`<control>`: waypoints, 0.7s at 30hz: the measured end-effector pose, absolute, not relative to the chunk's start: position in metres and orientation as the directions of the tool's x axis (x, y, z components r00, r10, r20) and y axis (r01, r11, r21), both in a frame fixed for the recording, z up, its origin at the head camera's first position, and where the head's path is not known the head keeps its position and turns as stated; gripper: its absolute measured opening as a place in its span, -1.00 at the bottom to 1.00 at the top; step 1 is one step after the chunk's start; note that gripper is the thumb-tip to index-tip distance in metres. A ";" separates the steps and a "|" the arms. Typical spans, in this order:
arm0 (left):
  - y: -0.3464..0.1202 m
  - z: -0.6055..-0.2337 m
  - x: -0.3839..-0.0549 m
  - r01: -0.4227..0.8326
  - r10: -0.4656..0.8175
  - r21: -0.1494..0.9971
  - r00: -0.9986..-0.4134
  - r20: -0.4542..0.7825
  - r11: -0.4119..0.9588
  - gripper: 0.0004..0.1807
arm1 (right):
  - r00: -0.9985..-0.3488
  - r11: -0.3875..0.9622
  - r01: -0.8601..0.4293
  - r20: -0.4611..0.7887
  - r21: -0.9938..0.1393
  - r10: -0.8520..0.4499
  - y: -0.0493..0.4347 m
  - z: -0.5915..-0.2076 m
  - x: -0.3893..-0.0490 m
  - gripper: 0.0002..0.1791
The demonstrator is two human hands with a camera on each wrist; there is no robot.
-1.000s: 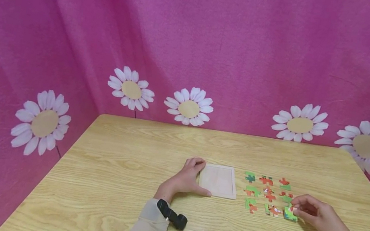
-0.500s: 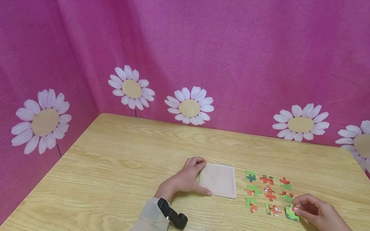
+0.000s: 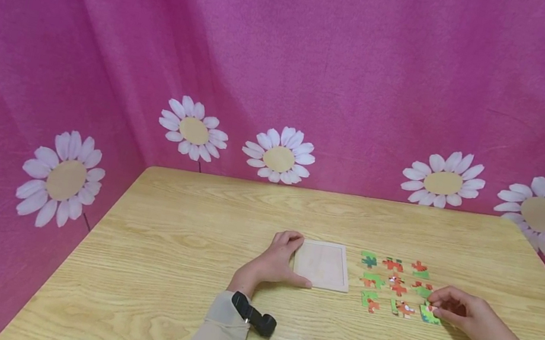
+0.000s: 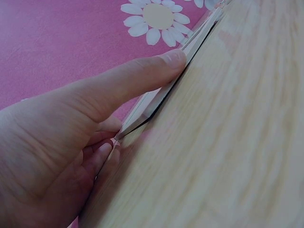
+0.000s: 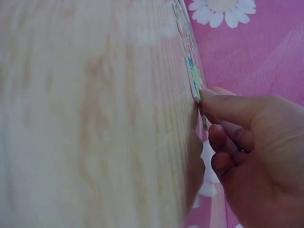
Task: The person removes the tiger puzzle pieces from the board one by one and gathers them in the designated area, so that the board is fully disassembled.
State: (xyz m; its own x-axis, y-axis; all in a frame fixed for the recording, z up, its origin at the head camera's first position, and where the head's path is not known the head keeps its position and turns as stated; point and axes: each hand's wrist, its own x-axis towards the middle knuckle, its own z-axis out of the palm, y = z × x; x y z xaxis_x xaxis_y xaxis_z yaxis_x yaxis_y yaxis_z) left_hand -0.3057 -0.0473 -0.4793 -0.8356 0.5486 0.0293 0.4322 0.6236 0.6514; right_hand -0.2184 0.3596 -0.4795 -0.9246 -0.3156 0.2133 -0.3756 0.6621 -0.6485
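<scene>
A square, pale wooden puzzle tray [image 3: 321,265] with a raised rim lies flat on the table. My left hand [image 3: 275,262] holds it at the left side, the thumb [image 4: 173,59] along the near edge and the fingers around the far left corner. To the right of the tray, several red-and-green jigsaw pieces [image 3: 397,285] are laid out in rows. At the near right corner of these rows, my right hand [image 3: 465,313] pinches a green and blue jigsaw piece [image 3: 430,315] between thumb and fingers. In the right wrist view this piece [image 5: 195,76] sits at the tabletop, partly behind the thumb.
The wood-grain table [image 3: 168,273] reaches back to a pink curtain [image 3: 353,75] with printed daisies. A black camera is strapped to each wrist. Light glares off the table's near part.
My right hand has shifted its jigsaw piece slightly to the right, away from the neighbouring one. The left hand and the tray have stayed in place.
</scene>
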 end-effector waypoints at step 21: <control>-0.050 -0.484 -0.307 0.423 0.555 0.662 -0.832 0.013 0.619 0.18 | -0.869 0.661 -0.484 0.403 -0.574 -0.287 0.320 -0.469 -0.219 -0.83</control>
State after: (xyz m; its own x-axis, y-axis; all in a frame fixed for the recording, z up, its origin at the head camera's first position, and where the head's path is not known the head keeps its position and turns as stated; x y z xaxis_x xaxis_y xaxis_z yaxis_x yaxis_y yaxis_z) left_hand -0.3072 -0.0498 -0.4841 -0.8318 0.5549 0.0131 0.4232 0.6188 0.6618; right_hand -0.2188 0.3203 -0.4690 -0.8690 -0.2873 0.4029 -0.4844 0.6605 -0.5737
